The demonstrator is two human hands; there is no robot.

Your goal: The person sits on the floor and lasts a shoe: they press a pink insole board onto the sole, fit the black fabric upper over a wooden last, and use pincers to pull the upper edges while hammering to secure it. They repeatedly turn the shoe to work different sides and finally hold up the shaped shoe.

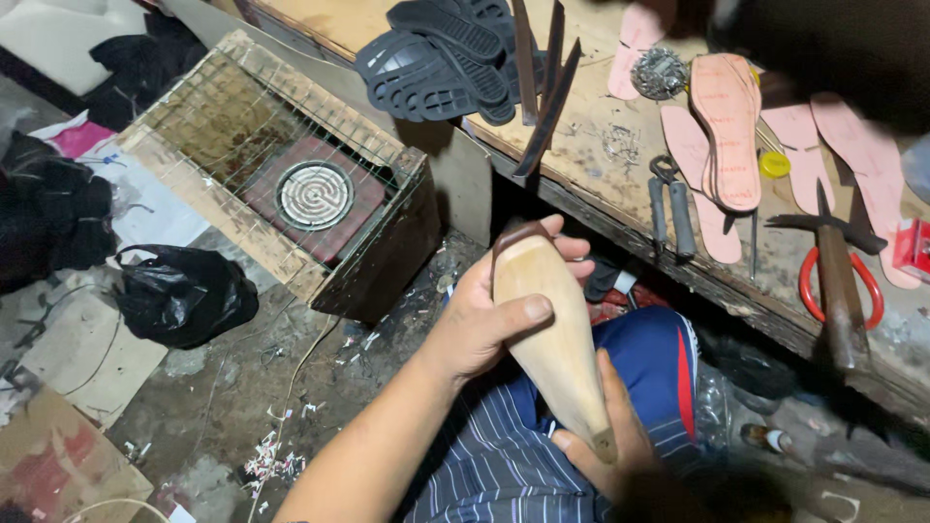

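A pale wooden shoe last with a dark brown band at its far end lies along my lap, its sole side up. My left hand wraps around its upper half, thumb across the flat sole. My right hand cups the narrow near tip from below. Both hands grip the same last above my blue and striped clothing.
A worn wooden workbench on the right carries pink insoles, black outsoles, pliers, a hammer and red-handled scissors. A wire-covered wooden crate holds an electric coil heater. A black plastic bag lies on the littered floor.
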